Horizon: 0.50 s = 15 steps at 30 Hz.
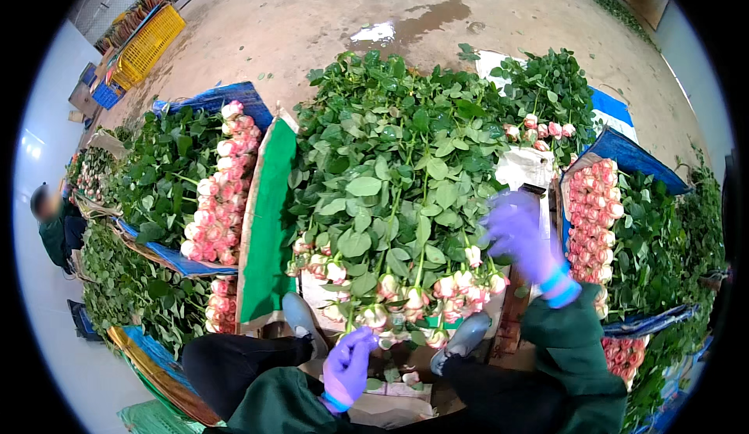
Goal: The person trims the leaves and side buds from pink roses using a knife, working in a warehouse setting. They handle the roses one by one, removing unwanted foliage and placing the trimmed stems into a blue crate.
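Observation:
A large pile of cut roses (398,176) lies before me, leafy stems pointing away and pink-and-white heads (415,299) towards my feet. My left hand (346,367), in a purple glove, is just in front of the nearest rose heads. Its fingertips are drawn together, and whether they pinch anything is hidden. To the right of the pile hovers my right hand (521,235), also gloved in purple and blurred by motion. Its fingers look spread, with nothing visible in them. My boots (465,340) flank the rose heads.
On the left, stacked rose bundles (219,200) stand beyond a green board (269,217). More bundles (591,223) in blue wraps are at right. A small rose group (538,130) lies at far right. A person (55,229) sits at far left; yellow crates (146,45) stand behind.

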Tool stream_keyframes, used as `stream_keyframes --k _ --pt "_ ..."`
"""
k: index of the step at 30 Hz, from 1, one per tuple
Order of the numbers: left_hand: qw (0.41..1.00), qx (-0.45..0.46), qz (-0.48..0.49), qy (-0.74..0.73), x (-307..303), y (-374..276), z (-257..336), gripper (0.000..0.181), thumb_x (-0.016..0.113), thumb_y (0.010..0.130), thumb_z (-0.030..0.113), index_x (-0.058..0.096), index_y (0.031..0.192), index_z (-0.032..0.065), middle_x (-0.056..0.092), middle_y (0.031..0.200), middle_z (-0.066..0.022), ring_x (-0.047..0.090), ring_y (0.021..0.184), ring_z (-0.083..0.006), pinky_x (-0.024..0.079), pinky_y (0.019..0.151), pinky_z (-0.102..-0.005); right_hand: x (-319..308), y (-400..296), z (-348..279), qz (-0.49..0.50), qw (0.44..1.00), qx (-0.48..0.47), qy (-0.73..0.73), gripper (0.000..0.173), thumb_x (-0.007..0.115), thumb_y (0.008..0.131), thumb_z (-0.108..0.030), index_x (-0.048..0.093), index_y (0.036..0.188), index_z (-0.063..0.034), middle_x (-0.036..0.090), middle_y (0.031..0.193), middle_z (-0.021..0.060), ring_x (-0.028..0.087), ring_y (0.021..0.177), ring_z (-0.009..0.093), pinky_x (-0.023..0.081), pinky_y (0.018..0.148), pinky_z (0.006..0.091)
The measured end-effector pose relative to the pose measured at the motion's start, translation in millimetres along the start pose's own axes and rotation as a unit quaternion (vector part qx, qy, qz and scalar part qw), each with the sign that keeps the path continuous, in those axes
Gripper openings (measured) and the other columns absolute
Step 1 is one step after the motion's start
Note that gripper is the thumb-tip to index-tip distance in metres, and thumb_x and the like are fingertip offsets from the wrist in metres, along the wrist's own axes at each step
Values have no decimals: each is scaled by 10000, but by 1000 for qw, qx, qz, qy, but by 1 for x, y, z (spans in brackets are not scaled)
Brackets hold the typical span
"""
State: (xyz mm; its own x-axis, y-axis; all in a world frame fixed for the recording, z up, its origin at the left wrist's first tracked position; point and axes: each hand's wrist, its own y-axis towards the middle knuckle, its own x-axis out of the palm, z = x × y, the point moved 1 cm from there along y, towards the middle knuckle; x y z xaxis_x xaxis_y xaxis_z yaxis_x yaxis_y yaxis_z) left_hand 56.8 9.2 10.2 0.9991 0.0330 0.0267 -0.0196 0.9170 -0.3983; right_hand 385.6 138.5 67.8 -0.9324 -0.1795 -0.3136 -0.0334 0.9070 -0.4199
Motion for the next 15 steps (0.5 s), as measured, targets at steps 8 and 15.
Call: stream_keyframes --k 8,15 --pt "995 16 101 -3 -54 39 -29 227 532 890 114 558 1090 11 594 857 -33 547 741 -92 441 674 -223 181 61 15 6 968 -14 -252 293 502 836 -303 592 996 -74 618 987 192 578 921 377 456 784 447" --pt "981 -49 59 178 -64 75 -98 365 568 843 281 580 1087 10 655 879 -111 606 762 -196 471 738 -326 224 93 26 155 923 111 -334 475 518 805 -440 625 959 -4 606 1004 243 587 926 375 456 826 436"
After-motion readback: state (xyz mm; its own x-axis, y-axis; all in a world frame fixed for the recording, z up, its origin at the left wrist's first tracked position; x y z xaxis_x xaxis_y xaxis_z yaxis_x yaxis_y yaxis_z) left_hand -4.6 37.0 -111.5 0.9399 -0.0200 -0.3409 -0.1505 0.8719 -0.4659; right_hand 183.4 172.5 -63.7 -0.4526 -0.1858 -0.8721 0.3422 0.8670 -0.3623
